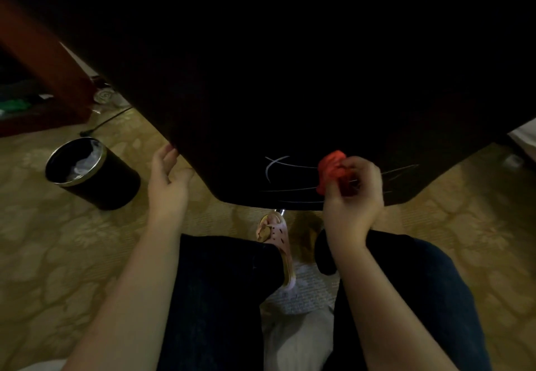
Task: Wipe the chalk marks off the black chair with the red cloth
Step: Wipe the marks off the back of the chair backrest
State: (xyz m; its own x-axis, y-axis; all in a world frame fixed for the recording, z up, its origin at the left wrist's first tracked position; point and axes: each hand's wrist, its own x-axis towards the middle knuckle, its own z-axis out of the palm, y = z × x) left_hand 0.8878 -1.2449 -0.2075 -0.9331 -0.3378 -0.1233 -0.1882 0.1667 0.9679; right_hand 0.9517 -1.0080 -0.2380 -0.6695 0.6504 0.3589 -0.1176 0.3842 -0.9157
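One black chair (290,80) fills upper view | left hand (168,179) grip spread, resting on chair's left edge | right hand (353,193) grip pinching bunched red cloth (330,167) on chalk marks (275,164) near chair's lower edge | bin (92,173) left of chair, apart | pink slipper (275,240) just below chair's lower edge
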